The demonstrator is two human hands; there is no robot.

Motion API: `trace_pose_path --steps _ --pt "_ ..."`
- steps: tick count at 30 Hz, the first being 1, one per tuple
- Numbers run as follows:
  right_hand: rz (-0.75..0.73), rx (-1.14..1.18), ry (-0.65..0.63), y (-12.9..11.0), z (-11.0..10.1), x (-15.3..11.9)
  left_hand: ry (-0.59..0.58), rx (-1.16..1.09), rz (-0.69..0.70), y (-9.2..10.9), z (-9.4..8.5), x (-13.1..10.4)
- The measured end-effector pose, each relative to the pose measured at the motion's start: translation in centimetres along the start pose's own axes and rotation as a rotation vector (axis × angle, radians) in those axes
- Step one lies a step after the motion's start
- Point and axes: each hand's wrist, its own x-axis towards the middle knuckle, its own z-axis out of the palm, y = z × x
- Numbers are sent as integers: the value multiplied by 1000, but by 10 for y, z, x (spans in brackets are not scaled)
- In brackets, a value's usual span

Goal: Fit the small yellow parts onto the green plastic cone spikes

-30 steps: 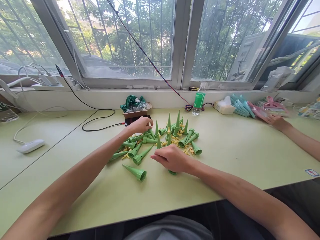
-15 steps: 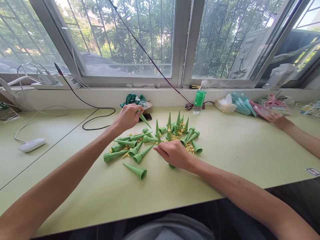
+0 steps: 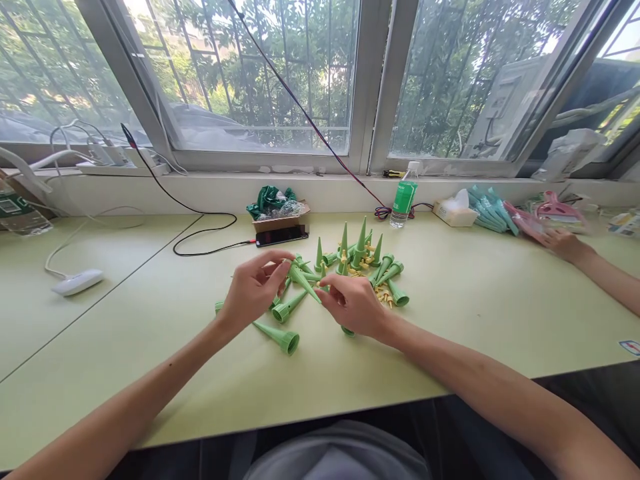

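Observation:
My left hand (image 3: pixel 257 283) pinches the wide end of a green cone (image 3: pixel 303 279), whose tip slants down to the right. Close to that tip is my right hand (image 3: pixel 356 303), thumb and fingers pressed together; what they hold, if anything, is hidden. Beneath the right hand the rim of another green cone (image 3: pixel 347 331) shows. A loose green cone (image 3: pixel 280 337) lies nearer the front. Behind the hands, several green cones stand upright (image 3: pixel 361 247) or lie about, with small yellow pieces (image 3: pixel 384 295) among them.
A phone (image 3: pixel 281 235) lies before a cardboard box (image 3: pixel 287 219). Behind the cones stands a water bottle (image 3: pixel 404 197), with a tissue box (image 3: pixel 454 212) to its right. Another person's hand (image 3: pixel 567 245) touches pink packaging at the right. A white mouse (image 3: pixel 77 283) lies left.
My left hand has come down and toward my right hand with its cone, uncovering the phone. My right hand stays at nearly the same place. The view has shifted slightly.

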Motion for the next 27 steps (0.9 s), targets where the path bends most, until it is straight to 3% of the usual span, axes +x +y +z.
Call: trace_pose_path --steps 8,14,17,27 --pt "-44 98 69 -6 -4 -1 -134 -44 6 -9 17 -19" --pt "-14 91 96 -5 -5 -2 -177 282 303 -14 13 -22" --pt "-17 87 92 -4 -5 -2 -213 371 370 -16 14 -22" --pt "-108 125 46 -4 -5 -2 -164 409 439 -24 18 -24"
